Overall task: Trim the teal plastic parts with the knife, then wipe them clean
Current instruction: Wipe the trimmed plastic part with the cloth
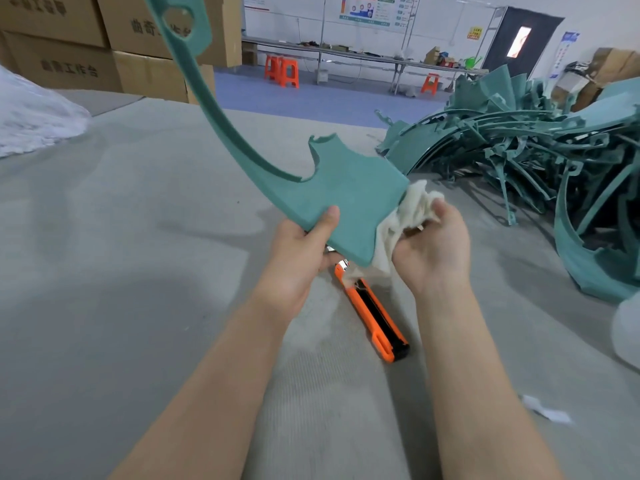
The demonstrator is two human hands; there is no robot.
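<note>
- Your L hand (298, 251) grips the teal part (346, 199) at its near edge: thumb on top, fingers curled under
- Part is held up off the tabletop (121, 254). Its wide flat end sits at your hands, and a long curved arm sweeps up and left out of the top of frame, w/ an oval hole near the top
- Your R hand (433, 247) is palm-up, fingers curled round a bunched white cloth (405, 216)
- Cloth is pressed against the part's right edge and hangs below its near corner
- Hands are apart, one on each side of the flat end, both clamped: L on the part, R on the cloth
- Knife (374, 320), orange w/ black slider, lies flat on the tabletop below your hands, btwn your forearms. Blade end points away from you and is partly hidden by part and cloth, so can't tell how far the blade is out
- Pile (519, 150) of more teal parts lies on the tabletop to your right, well apart from the knife
- Small white scrap (547, 412) on the tabletop just right of your R forearm
- Boxes (69, 39) stacked back left; orange stools (282, 69) on the blue floor beyond the tabletop
</note>
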